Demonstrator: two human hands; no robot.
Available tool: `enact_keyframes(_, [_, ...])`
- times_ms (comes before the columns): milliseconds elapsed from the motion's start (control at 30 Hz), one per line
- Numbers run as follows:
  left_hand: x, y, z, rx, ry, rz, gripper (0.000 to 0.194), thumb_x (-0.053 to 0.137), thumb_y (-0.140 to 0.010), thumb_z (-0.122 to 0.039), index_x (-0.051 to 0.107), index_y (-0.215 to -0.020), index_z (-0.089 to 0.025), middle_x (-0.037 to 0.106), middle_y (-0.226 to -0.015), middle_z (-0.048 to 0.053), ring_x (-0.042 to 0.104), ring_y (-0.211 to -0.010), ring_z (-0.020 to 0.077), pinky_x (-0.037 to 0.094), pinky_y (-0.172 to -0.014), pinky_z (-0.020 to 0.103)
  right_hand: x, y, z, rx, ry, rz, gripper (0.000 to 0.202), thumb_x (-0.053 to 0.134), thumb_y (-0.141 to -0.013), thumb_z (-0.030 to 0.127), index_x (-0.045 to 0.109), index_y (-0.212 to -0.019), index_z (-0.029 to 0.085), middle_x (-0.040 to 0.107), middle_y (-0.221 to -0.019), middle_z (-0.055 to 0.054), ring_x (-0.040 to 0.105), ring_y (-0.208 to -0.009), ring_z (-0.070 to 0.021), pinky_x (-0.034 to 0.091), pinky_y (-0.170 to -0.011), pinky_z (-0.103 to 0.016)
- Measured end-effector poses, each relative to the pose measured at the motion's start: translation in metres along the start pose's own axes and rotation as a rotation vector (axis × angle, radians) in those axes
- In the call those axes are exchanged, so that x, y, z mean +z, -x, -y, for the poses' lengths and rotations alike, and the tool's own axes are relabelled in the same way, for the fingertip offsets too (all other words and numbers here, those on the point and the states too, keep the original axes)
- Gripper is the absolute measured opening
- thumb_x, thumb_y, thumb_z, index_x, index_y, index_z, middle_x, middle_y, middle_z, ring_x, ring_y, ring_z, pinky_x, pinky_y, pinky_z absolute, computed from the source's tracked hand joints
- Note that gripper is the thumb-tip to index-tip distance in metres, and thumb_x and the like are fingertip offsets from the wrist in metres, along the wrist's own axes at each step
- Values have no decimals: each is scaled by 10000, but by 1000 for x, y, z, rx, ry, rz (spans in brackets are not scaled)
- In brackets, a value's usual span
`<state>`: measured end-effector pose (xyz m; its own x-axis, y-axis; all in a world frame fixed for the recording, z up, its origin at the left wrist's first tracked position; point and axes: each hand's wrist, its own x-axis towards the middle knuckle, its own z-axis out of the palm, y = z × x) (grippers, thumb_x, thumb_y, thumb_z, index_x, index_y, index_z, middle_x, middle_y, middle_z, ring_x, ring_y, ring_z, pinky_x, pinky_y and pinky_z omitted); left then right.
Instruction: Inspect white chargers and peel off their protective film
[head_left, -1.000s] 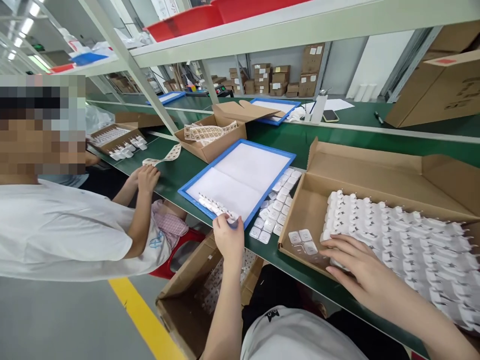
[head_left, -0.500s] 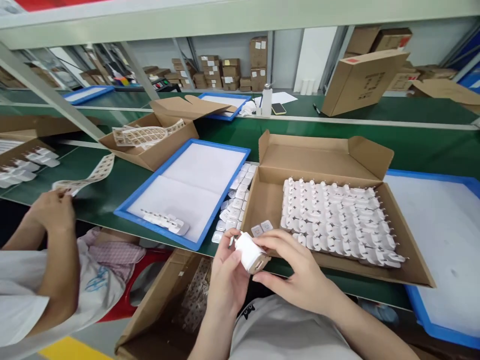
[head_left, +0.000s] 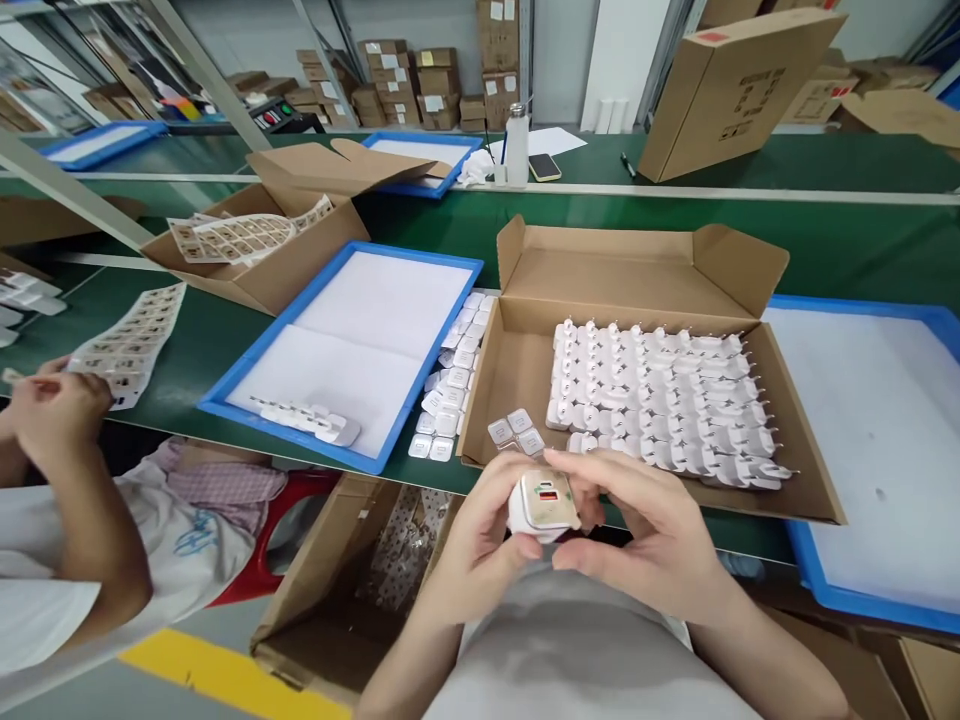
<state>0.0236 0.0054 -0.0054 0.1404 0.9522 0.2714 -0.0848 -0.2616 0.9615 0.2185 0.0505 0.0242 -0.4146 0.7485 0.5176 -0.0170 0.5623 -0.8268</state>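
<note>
A white charger plug point(head_left: 541, 510) is held in front of my body, its port end with a beige sticker facing up toward me. My left hand point(head_left: 484, 540) grips it from the left, thumb along the lower side. My right hand point(head_left: 645, 530) curves around its right side, fingers bent and touching near the sticker's edge. Just beyond my hands, several white square plug pieces point(head_left: 517, 432) lie in the near left corner of an open cardboard box point(head_left: 806, 420). Rows of white plugs point(head_left: 660, 400) with pins upward fill the box's right part.
Left of the box, a blue-framed tray point(head_left: 352, 330) carries a short row of plugs; more white pieces point(head_left: 446, 400) line its right edge. Another blue-framed tray point(head_left: 885, 450) sits at right. A co-worker's hands point(head_left: 60, 410) are beside a sticker sheet point(head_left: 135, 345). A carton point(head_left: 322, 590) stands below.
The plug has been turned so its port end faces me, and both hands have come closer around it. My view has tilted down. The co-worker's hands have moved left, off the sticker sheet.
</note>
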Motion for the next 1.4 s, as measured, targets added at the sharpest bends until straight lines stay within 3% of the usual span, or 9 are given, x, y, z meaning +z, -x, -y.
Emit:
enact_keyframes(100, [4, 3, -10, -102, 109, 19, 416, 646, -1073, -518, 716, -1432, -319, 770, -1147, 89, 733, -952, 243, 609, -909, 349, -7, 0, 3, -12, 4, 85, 370, 714, -1105, 374, 671, -1458, 272, 637, -975, -26, 636, -802, -159, 608, -707, -264])
enact_keyframes(200, [7, 10, -21, -295, 285, 59, 477, 641, -1079, -469, 635, -1538, -342, 746, -1266, 103, 733, -1064, 279, 596, -980, 386, -6, 0, 5, -74, 60, 68, 285, 700, -1107, 303, 669, -1380, 223, 612, -1004, -41, 634, -829, -168, 616, -728, -277])
enact_keyframes(300, [9, 11, -26, -365, 363, 119, 508, 687, -1037, -490, 615, -1515, -334, 698, -1242, 78, 671, -1113, 274, 547, -967, 349, -5, 0, 7, -122, 139, 62, 163, 666, -1115, 267, 657, -1269, 215, 626, -1020, -53, 643, -851, -176, 613, -747, -285])
enact_keyframes(400, [11, 6, -28, -353, 285, 126, 418, 678, -1024, -471, 627, -1402, -300, 649, -1231, 62, 612, -1129, 269, 500, -984, 346, -8, 1, 12, -143, 170, 121, 131, 600, -1123, 236, 657, -1233, 195, 642, -1069, -84, 667, -917, -194, 612, -797, -312])
enact_keyframes(500, [15, -1, -31, -303, 127, 115, 281, 635, -1007, -333, 605, -1277, -264, 609, -1147, 46, 576, -1013, 235, 488, -915, 326, -13, 3, 17, -139, 155, 165, 119, 612, -1103, 188, 667, -1207, 177, 668, -1101, -98, 670, -945, -194, 606, -836, -322])
enact_keyframes(600, [19, -6, -37, -254, -33, 111, 176, 584, -983, -229, 581, -1159, -243, 572, -1038, 24, 543, -896, 203, 475, -832, 301, -13, 5, 22, -122, 177, 138, 140, 628, -1062, 81, 685, -1158, 165, 697, -1097, -85, 674, -965, -170, 596, -883, -296])
enact_keyframes(700, [20, -8, -42, -235, -113, 110, 160, 582, -971, -223, 573, -1131, -231, 587, -1042, 32, 567, -907, 211, 485, -833, 309, -11, 6, 27, -85, 160, 83, 190, 616, -1026, 10, 703, -1121, 149, 697, -1081, -76, 683, -980, -143, 595, -889, -236])
enact_keyframes(1033, [23, -9, -42, -284, -38, 78, 186, 613, -996, -402, 614, -1048, -224, 594, -964, 40, 549, -828, 225, 446, -753, 323, -14, 0, 30, 78, 55, 109, 199, 659, -998, 21, 723, -1034, 206, 687, -1043, -46, 709, -891, -143, 645, -780, -220])
enact_keyframes(1400, [19, -6, -35, -253, -18, 123, 120, 519, -968, -285, 546, -1075, -238, 553, -982, 12, 516, -850, 209, 430, -772, 316, -14, -1, 29, 10, 72, 138, 210, 640, -1009, -16, 748, -1048, 160, 736, -1071, -72, 736, -981, -130, 628, -915, -190])
